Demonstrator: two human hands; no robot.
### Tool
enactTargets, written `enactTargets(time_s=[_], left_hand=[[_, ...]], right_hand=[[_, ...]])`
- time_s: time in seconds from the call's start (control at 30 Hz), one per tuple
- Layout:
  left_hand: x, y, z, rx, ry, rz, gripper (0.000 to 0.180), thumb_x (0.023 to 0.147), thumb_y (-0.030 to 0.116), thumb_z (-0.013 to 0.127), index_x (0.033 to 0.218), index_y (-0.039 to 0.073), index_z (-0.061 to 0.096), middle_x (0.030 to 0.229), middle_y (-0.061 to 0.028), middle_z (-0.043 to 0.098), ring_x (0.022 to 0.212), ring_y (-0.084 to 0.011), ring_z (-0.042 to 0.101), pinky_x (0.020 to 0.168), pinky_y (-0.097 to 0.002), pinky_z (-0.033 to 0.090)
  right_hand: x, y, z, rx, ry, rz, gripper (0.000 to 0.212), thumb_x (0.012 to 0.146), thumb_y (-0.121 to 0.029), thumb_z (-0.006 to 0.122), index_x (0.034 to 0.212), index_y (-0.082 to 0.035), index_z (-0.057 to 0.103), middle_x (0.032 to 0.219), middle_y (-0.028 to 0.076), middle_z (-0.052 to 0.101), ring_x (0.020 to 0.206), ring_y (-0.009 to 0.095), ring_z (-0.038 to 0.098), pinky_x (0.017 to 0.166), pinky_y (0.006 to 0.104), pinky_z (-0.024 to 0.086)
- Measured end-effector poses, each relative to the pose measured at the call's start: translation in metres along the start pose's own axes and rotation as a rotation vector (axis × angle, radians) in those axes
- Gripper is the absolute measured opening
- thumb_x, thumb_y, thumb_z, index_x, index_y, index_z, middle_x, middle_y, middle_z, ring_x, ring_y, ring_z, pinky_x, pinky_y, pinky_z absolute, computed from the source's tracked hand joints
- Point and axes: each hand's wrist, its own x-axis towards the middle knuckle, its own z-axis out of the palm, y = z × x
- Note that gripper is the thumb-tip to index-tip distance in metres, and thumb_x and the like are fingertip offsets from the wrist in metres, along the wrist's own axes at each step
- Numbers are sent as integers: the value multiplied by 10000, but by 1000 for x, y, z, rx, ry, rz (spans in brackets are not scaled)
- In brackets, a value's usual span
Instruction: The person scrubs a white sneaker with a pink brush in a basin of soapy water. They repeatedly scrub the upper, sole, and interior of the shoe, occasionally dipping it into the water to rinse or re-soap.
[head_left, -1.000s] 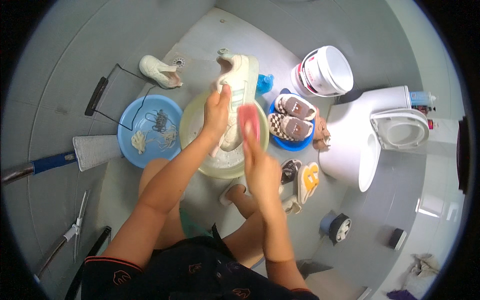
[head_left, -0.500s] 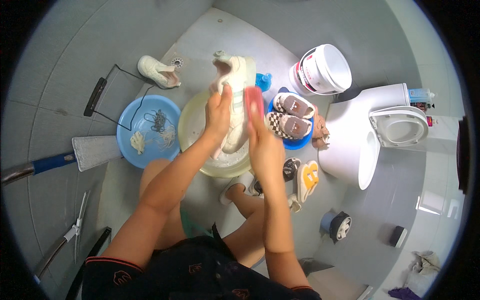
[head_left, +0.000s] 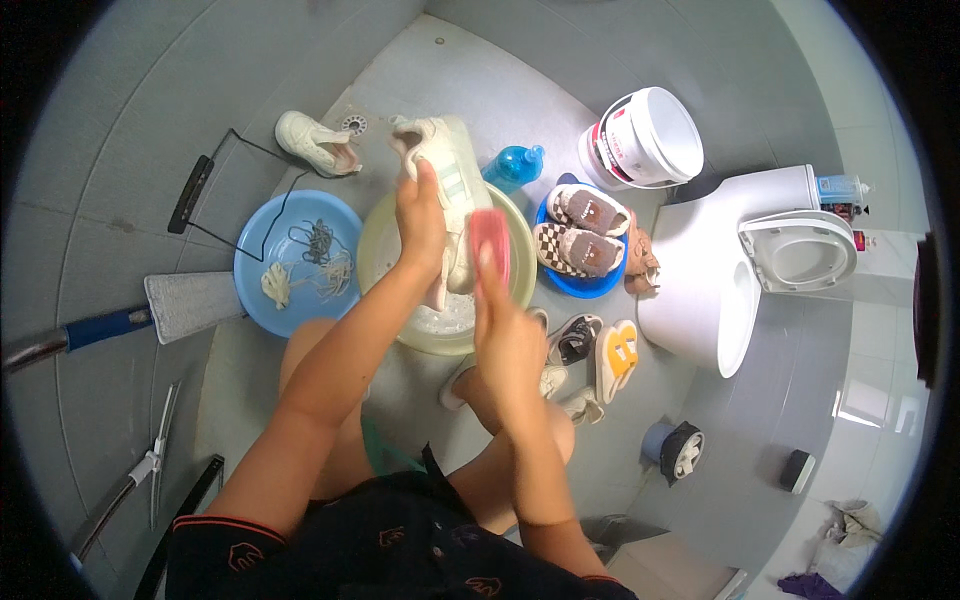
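My left hand (head_left: 424,222) grips a white sneaker (head_left: 457,190) by its upper, with the toe pointing down toward me. Under it stands a pale yellow basin (head_left: 378,235) holding sudsy water. A pink scrubbing brush (head_left: 490,240) is in my right hand (head_left: 505,340), pressed along the side of the sneaker near the toe. My fingers hide part of the brush. Another white sneaker (head_left: 312,142) lies on the floor at the far left, beside the drain. Shoelaces (head_left: 318,245) rest in a light blue basin (head_left: 255,225) to the left.
A blue bottle (head_left: 515,167) stands behind the basin. To the right, a blue tub (head_left: 580,288) carries checkered shoes (head_left: 585,250); a white bucket (head_left: 640,140) and a toilet (head_left: 700,280) are beyond. Yellow slippers (head_left: 617,358) and other shoes lie nearer. A flat mop (head_left: 195,303) leans left.
My right hand and the brush have moved down and slightly left along the sneaker toward its toe. The sneaker has shifted a little left and tilted, uncovering more of the blue bottle.
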Motion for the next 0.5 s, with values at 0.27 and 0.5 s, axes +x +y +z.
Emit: enactTargets(time_s=[0.27,0.5], left_hand=[[5,-11,0,155,104,17,490,1035,405,423,1065,-43,620,950,-128,659,879,-218,611,814,-370,469],[14,-28,-9,-25,166,-200,471,1042,359,416,1111,-69,598,1068,-181,655,1017,-264,621,909,-387,458]], right_hand=[[35,-6,-5,22,-42,55,444,970,-234,550,1409,-279,507,711,256,620,637,420,632,583,482,489],[-14,4,19,-58,50,29,532,961,-225,556,1468,-301,415,642,190,628,565,368,642,503,483,491]])
